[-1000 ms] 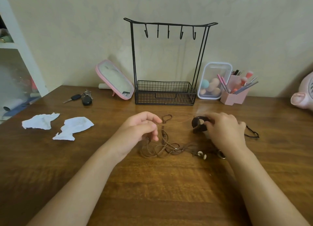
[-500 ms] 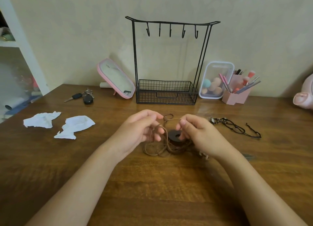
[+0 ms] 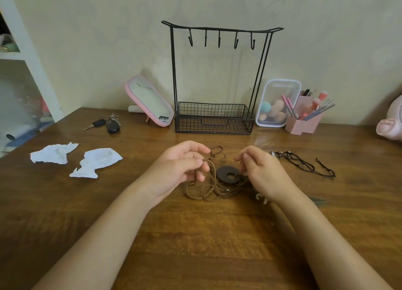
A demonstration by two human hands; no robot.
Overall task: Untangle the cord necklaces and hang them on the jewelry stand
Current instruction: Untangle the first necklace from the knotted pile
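A tangle of brown cord necklaces lies on the wooden table in front of me, with a dark round ring pendant on top of it. My left hand pinches a brown cord at the tangle's left side. My right hand pinches a thin cord end that stretches toward the left hand. A separate dark cord necklace lies to the right. The black wire jewelry stand with several bare hooks stands behind, against the wall.
Two crumpled white tissues lie at the left, keys behind them. A pink mirror, a clear box of sponges and a pink brush holder flank the stand. Small shell beads peek out under my right wrist.
My right hand came from the right to the tangle, set the ring pendant down on the cords and now pinches a cord end. The dark necklace at the right became visible.
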